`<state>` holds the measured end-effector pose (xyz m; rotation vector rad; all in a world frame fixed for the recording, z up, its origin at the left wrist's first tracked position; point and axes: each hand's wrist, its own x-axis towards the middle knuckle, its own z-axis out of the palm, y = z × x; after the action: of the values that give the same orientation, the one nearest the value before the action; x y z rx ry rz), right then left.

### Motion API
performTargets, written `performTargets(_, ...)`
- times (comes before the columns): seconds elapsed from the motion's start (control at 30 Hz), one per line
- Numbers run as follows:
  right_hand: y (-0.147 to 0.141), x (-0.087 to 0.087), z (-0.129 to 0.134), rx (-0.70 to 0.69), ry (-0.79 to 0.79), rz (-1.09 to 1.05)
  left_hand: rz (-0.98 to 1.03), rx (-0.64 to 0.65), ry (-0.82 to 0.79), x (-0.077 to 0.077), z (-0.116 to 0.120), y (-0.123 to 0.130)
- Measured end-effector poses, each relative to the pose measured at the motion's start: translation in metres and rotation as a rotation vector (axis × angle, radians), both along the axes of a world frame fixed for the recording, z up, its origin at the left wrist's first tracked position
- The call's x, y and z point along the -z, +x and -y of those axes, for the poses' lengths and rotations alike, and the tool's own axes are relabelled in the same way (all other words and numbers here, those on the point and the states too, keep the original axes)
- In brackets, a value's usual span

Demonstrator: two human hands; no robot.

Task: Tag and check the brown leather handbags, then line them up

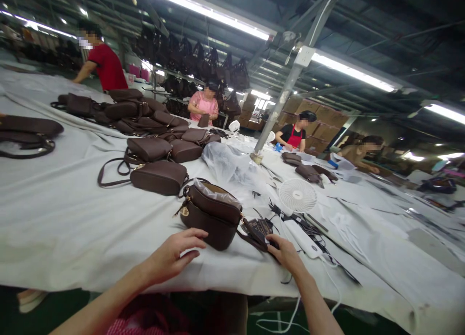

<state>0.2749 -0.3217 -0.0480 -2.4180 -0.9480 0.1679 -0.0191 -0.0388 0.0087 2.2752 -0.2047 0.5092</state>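
Observation:
A dark brown handbag (210, 218) stands upright in front of me, its top unzipped and clear plastic showing inside. A round gold charm (185, 211) hangs at its left end. My left hand (179, 255) is at the bag's lower left front, fingers apart and holding nothing; whether the fingertips touch the leather I cannot tell. To the right of the bag, my right hand (285, 252) pinches black printed tags (259, 228) lying by the bag's strap (250, 240).
More brown handbags (158, 177) are heaped behind and left. Crumpled clear plastic (232, 163) lies behind the bag. A white fan (298, 197) with a cable stands right, among black straps. A metal post (279, 107) rises from the white-covered table (90, 228). Several co-workers are farther off.

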Motion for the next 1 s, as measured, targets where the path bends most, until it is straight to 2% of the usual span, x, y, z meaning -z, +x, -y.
performTargets(0.13, 0.005, -0.001, 0.007, 0.001, 0.035, -0.038, -0.026, -0.013, -0.044, -0.004, 0.0, -0.004)
performTargets(0.3, 0.005, 0.003, 0.003, 0.029, 0.065, 0.003, -0.047, -0.016, -0.054, -0.006, 0.002, -0.006)
performTargets(0.43, 0.003, 0.004, 0.006, 0.136, 0.124, 0.123, -0.029, 0.006, -0.037, -0.007, 0.004, -0.004)
performTargets(0.53, 0.003, 0.003, 0.015, 0.243, 0.196, 0.2, 0.012, 0.063, 0.027, -0.017, 0.01, 0.01)
performTargets(0.63, 0.004, 0.005, 0.022, 0.3, 0.26, 0.224, 0.089, 0.144, 0.129, -0.041, 0.029, 0.043)
performTargets(0.77, 0.002, 0.005, 0.023, 0.327, 0.325, 0.217, 0.124, 0.161, 0.323, -0.071, 0.074, 0.112)
performTargets(0.9, -0.009, -0.01, 0.021, 0.324, 0.445, 0.155, 0.011, 0.088, 0.505, -0.078, 0.115, 0.176)
performTargets(1.0, -0.022, -0.032, 0.022, 0.286, 0.495, 0.075, -0.153, 0.071, 0.501, -0.077, 0.126, 0.197)
